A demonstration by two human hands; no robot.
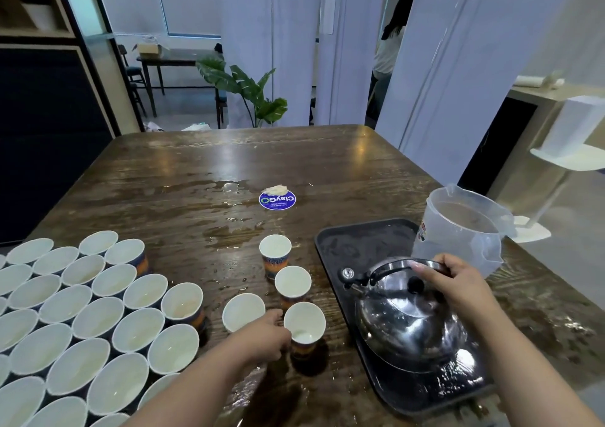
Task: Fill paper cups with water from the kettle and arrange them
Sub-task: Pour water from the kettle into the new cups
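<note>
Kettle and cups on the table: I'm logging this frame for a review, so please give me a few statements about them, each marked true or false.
1. The right hand grips the handle of the kettle. True.
2. The kettle stands on the bare wooden table. False: it sits on the dark tray.
3. The left hand holds the nearest cup of the loose cups beside the tray. True.
4. The clear plastic jug stands left of the cups. False: it stands at the tray's far right corner.
5. The table top is dry. False: puddles and wet streaks lie on it.
</note>
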